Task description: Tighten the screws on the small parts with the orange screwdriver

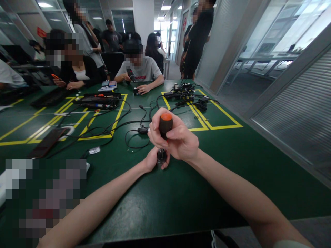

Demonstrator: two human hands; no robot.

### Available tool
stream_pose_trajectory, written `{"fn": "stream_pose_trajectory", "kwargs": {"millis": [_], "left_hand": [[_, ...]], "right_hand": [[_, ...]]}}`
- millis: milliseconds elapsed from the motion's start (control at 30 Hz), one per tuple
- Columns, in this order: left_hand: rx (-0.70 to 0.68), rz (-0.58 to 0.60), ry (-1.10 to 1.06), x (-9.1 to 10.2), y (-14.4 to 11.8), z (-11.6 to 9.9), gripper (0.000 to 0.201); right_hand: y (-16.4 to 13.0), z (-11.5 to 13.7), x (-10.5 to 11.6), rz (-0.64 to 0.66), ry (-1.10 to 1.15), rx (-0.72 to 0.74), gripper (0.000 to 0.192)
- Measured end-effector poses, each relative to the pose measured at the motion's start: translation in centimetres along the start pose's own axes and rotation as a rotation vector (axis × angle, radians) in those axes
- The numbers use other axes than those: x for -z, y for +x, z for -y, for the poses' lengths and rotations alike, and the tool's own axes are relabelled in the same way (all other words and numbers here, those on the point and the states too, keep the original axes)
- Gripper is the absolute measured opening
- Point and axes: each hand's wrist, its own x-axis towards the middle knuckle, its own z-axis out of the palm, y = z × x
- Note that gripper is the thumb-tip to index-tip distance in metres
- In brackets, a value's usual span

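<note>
Screwdriver [164, 128] upright, table [181, 193] centre, both hands on it.
Right hand [178, 139] clamped round black, orange-capped handle; left hand [152, 162] pinches dark collar at 6 o'clock. Cables [134, 132] at 10 o'clock.

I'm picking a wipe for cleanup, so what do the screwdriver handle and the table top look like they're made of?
The screwdriver handle looks like black rubbery plastic with a matte orange cap; no glare shows on it. The table top looks like a hard, smooth green surface, possibly laminate or a mat: ceiling light reflects softly off it, and yellow lines mark it.
</note>
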Motion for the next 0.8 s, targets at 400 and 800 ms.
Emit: {"fn": "stream_pose_trajectory", "kwargs": {"millis": [400, 800], "left_hand": [[0.003, -0.002, 0.006, -0.02, -0.06, 0.02, 0.063], [0.021, 0.004, 0.007, 0.05, -0.08, 0.18, 0.069]], "right_hand": [[0.04, -0.06, 0.10, 0.009, -0.007, 0.007, 0.014], [0.23, 0.27, -0.28, -0.054, -0.070, -0.008, 0.026]]}}
